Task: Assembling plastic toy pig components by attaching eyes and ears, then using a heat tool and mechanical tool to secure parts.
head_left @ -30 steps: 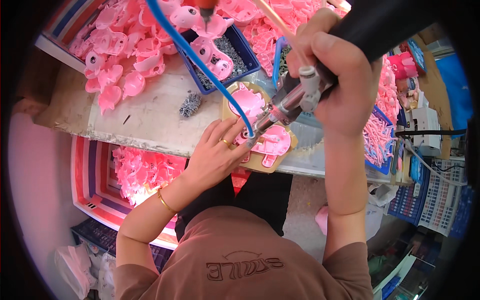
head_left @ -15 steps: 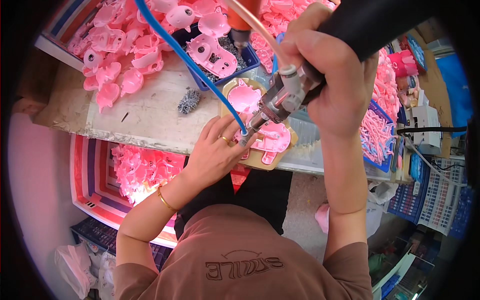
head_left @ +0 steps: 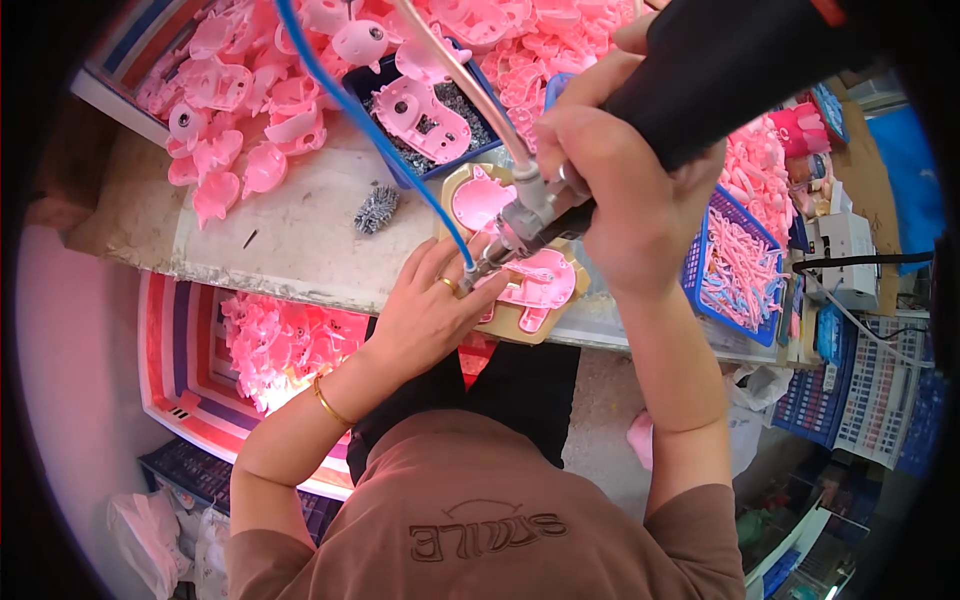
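Observation:
My right hand (head_left: 640,200) is closed around a power screwdriver (head_left: 690,85) with a black body and metal nozzle, tilted down to the left. A blue hose (head_left: 370,125) and a clear hose (head_left: 480,95) join the nozzle. Its tip comes down by the fingers of my left hand (head_left: 432,308), which lie spread, with a ring on one. Under the nozzle, pink plastic shell parts (head_left: 545,280) lie in a tan fixture block (head_left: 535,325) at the table's front edge. My left fingers partly cover these parts, and the exact tip contact is hidden.
Pink shells (head_left: 220,90) heap at the back left. A dark blue bin (head_left: 405,172) holds small screws and a pink shell. Nearby sits a grey clump of screws (head_left: 377,208). At right stands a blue basket (head_left: 768,330) of thin pink pieces. More shells fill a striped bag (head_left: 160,350) below.
The screwdriver and my right hand have moved left and slightly down, with the nozzle tip shifting left. My left hand has shifted slightly left. The orange tool at the top no longer shows.

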`<state>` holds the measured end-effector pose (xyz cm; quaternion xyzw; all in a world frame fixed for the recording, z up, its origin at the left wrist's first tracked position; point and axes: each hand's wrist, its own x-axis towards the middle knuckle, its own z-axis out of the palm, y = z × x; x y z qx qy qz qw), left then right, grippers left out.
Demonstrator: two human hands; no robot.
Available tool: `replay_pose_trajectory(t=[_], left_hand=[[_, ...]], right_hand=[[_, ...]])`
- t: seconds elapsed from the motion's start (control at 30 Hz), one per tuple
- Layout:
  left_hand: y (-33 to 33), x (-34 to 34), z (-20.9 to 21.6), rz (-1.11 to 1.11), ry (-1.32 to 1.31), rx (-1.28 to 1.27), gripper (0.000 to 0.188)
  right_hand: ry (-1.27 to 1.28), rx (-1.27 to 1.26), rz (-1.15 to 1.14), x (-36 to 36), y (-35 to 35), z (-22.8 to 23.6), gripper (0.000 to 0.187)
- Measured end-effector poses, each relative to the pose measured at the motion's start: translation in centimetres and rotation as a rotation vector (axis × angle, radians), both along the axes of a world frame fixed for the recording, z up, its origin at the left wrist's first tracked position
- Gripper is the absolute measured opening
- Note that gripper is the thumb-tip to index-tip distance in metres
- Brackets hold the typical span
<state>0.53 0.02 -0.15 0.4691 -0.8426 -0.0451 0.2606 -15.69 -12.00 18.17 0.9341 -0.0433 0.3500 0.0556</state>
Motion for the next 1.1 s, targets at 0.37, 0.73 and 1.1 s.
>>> replay_pose_trajectory(t=[0.37, 0.73, 1.1], left_hand=[[-0.3, -0.3, 1.8, -0.054, 0.054, 0.005, 0.024], [5.4, 13.6, 18.6, 0.104, -0.048, 0.841, 0.018], [3.7, 10.0, 11.6, 0.104, 0.070, 0.539, 0.049]], right_hand=[[-0.821, 0.962, -0.024, -3.8, -2.9, 4.6, 0.034], [0.081, 0.541, -1.193, -27.1, -16.7, -13.7, 0.033], [-0.125, 0.957, -0.731, -20.9, -10.4, -9.6, 0.036]])
